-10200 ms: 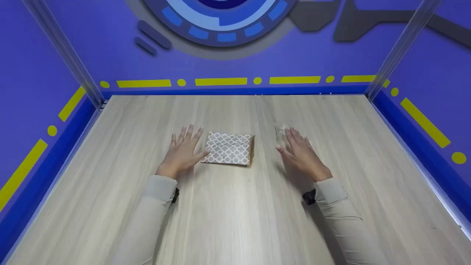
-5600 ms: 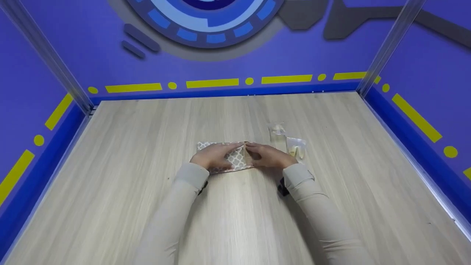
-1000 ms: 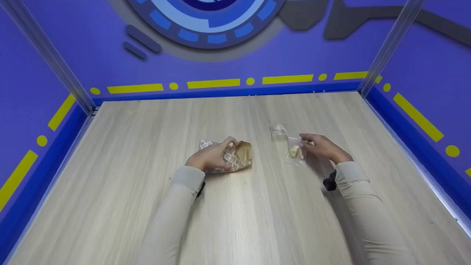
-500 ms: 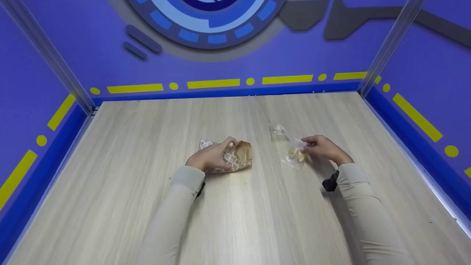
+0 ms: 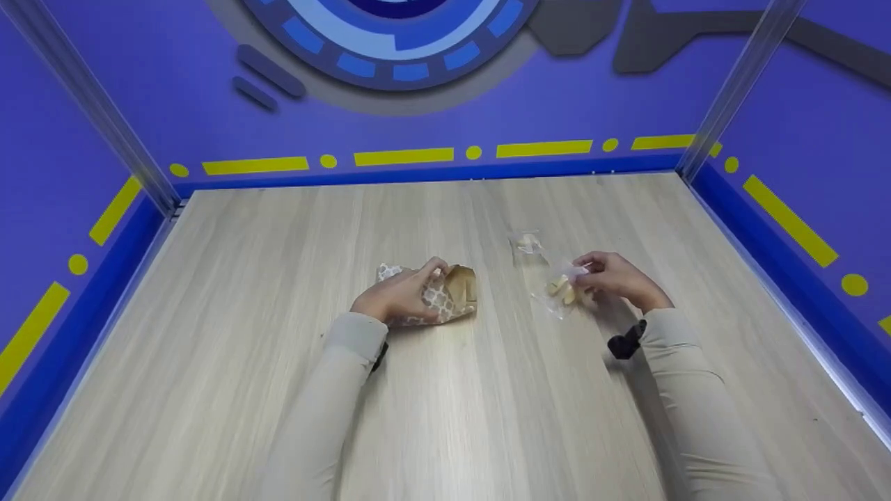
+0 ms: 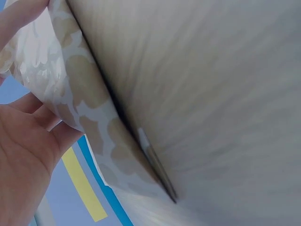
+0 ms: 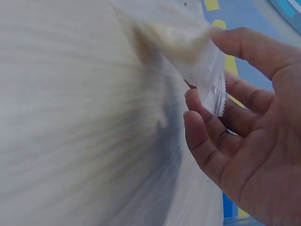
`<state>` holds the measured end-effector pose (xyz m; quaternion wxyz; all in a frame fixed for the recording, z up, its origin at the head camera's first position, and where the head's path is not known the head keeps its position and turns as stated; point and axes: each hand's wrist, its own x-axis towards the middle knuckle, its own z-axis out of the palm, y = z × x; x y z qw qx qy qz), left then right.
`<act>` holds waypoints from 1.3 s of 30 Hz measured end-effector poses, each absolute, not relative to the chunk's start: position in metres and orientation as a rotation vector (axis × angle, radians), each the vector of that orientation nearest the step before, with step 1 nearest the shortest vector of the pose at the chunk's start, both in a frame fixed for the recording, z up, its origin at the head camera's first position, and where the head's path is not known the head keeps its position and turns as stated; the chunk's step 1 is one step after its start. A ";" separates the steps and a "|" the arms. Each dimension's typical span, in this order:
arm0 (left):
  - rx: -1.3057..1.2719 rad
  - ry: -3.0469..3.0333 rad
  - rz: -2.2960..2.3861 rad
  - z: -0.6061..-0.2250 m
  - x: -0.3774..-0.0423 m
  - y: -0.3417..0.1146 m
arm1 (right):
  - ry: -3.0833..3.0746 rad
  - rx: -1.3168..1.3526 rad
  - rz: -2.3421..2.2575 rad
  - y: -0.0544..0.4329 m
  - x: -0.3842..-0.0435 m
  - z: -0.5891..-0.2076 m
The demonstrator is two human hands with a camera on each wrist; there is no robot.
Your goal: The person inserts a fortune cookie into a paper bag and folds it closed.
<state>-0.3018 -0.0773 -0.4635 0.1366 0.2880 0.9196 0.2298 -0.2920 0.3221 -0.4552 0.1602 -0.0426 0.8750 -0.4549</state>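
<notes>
near the middle of the table (image 5: 445, 396): gripping a patterned bag (image 5: 438, 303), pinching a clear packet (image 5: 557, 292)

best to hold the left hand (image 5: 400, 296) firm round the bag but light in pressure, so as not to crease its sides and narrow the gaping mouth (image 5: 461, 289). pinch the packet by the crimped edge (image 7: 220, 96) rather than across the pale pieces (image 5: 569, 295) inside, likely brittle. move it gently enough to avoid brushing the second packet (image 5: 527, 243), lying just beyond.

curled round the bag with the left hand, thumb on the near side, fingers on the far, with the mouth toward the right. well to the right of that, gripping the packet between the fingertips of the right hand (image 5: 616, 280), with the lower fingers loosely bent in the right wrist view. angled inward from the near side with both forearms (image 5: 313, 410).
</notes>
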 end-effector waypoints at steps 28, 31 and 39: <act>0.844 2.662 0.673 -0.465 -0.301 -0.078 | 2.431 -0.045 -1.512 0.307 -0.294 -0.447; 0.842 2.668 0.671 -0.465 -0.301 -0.078 | 2.434 -0.024 -1.507 0.303 -0.295 -0.446; 0.801 2.664 0.681 -0.464 -0.300 -0.079 | 2.403 -0.028 -1.567 0.289 -0.297 -0.444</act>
